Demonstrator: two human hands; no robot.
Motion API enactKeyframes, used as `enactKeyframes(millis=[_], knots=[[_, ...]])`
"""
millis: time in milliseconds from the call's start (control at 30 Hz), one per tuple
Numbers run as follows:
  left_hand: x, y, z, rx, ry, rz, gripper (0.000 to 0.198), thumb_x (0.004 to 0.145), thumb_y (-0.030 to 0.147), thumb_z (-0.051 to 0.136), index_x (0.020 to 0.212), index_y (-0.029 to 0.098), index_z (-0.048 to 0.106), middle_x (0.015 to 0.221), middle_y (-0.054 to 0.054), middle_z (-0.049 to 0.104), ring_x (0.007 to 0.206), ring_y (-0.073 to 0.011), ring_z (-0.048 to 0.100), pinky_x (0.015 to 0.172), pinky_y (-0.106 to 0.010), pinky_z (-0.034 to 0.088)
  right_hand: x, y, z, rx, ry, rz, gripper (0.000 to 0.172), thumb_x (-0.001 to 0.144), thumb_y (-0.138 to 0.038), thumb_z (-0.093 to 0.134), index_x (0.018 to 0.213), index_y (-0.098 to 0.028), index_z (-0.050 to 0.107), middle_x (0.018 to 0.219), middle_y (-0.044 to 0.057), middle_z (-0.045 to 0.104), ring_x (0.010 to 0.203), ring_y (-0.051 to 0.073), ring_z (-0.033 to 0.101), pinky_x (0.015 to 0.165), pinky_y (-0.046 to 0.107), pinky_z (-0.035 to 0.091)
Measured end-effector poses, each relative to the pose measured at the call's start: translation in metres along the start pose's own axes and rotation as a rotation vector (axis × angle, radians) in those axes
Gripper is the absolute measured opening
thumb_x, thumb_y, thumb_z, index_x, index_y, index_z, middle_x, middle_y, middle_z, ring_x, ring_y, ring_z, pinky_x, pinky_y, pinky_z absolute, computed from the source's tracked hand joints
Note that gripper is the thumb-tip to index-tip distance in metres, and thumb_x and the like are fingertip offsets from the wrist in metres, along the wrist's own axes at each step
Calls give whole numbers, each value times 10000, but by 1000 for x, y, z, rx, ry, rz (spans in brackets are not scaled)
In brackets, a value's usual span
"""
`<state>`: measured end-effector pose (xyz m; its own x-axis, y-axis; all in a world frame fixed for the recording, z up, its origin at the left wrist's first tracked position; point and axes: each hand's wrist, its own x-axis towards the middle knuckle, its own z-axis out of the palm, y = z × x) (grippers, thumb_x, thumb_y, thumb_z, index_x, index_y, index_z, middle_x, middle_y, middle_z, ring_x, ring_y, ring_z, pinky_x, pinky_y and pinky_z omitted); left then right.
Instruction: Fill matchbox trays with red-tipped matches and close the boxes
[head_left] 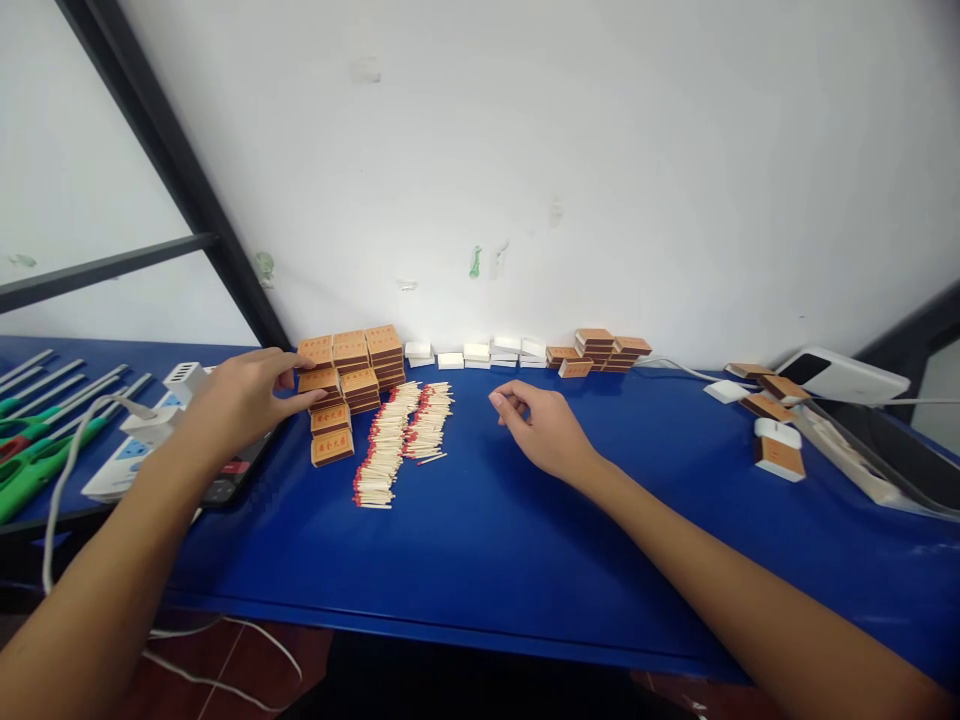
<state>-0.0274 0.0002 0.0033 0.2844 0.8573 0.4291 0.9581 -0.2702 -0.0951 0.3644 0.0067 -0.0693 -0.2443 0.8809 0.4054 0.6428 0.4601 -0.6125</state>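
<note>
At the left end of the matchbox stacks [349, 350], my left hand [251, 400] has its thumb and index finger closed on the end of a brown matchbox [320, 380]. That box sits among the stacked ones, level with the second row. My right hand [540, 430] is over the blue table, fingers curled and thumb against the index finger, with nothing visible in it. Between the hands lie two long rows of red-tipped matches [386, 450], the right row [429, 420] shorter.
White matchbox trays [476, 355] and more matchboxes [596, 345] line the wall. To the right are loose boxes [780, 458] and a white device [844, 375]. A power strip [124, 465], a phone [232, 480] and green-handled tools [56, 460] lie left. The table edge [450, 635] is near me.
</note>
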Motion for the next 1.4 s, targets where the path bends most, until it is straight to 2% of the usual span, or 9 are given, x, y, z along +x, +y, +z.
enactKeyframes(millis=[167, 300, 467, 800, 1000, 1067, 1133, 1233, 1400], knots=[[5, 17, 0, -20, 79, 81, 407, 962, 528, 637, 1167, 178, 681, 896, -41, 639, 803, -195, 581, 711, -295, 424, 1, 0, 0, -4, 2, -9, 294, 1048, -431, 492, 976, -228, 691, 746, 2, 707, 690, 173, 616, 670, 297, 402], [16, 29, 8, 6, 116, 205, 406, 944, 474, 681, 1233, 190, 665, 1008, -91, 653, 939, -266, 590, 820, -368, 471, 1, 0, 0, -15, -3, -4, 290, 1048, -428, 493, 976, -229, 692, 746, 5, 708, 692, 176, 616, 661, 296, 391], [28, 34, 11, 58, 58, 214, 312, 937, 339, 675, 1207, 182, 688, 971, -104, 638, 941, -301, 589, 855, -422, 477, 1, 0, -2, -27, 3, -6, 282, 1045, -414, 498, 980, -223, 696, 744, 7, 708, 683, 173, 611, 653, 298, 387], [29, 38, 6, 138, -15, 204, 338, 950, 324, 666, 1261, 193, 655, 1017, -110, 641, 1011, -326, 590, 848, -423, 461, 2, -2, -4, -49, -10, -1, 288, 1043, -412, 493, 977, -221, 699, 752, 17, 718, 690, 183, 624, 662, 304, 413], [33, 56, 9, 49, 103, 218, 381, 946, 428, 669, 1234, 178, 672, 994, -115, 659, 958, -301, 595, 863, -423, 469, 3, 3, -2, -107, -12, -22, 290, 1043, -394, 492, 960, -217, 706, 738, 17, 709, 683, 179, 619, 673, 299, 424], [40, 72, 14, -39, 145, 259, 291, 991, 403, 605, 1158, 185, 699, 978, -104, 667, 959, -282, 610, 869, -404, 476, 9, 7, -2, -190, -31, -15, 253, 1032, -362, 515, 982, -216, 715, 755, 16, 713, 694, 175, 622, 664, 289, 411], [47, 90, 20, -128, 100, 343, 236, 1029, 341, 548, 1080, 185, 717, 978, -91, 683, 964, -251, 632, 858, -367, 484, 22, 12, -3, -271, -58, -7, 194, 1006, -309, 559, 986, -211, 726, 783, 22, 723, 702, 172, 623, 650, 279, 389], [57, 113, 31, -132, 0, 372, 239, 1040, 274, 526, 942, 180, 724, 966, -74, 689, 851, -211, 649, 704, -315, 457, 49, 19, -5, -335, -94, -22, 143, 968, -228, 603, 952, -185, 738, 803, 44, 732, 697, 171, 610, 645, 274, 363], [51, 118, 49, -173, -6, 358, 337, 1089, 327, 445, 991, 187, 736, 924, -62, 690, 841, -199, 673, 666, -289, 434, 98, 12, 6, -408, -170, -98, 180, 984, -222, 586, 1043, -188, 753, 881, 68, 760, 776, 186, 644, 695, 274, 381]])
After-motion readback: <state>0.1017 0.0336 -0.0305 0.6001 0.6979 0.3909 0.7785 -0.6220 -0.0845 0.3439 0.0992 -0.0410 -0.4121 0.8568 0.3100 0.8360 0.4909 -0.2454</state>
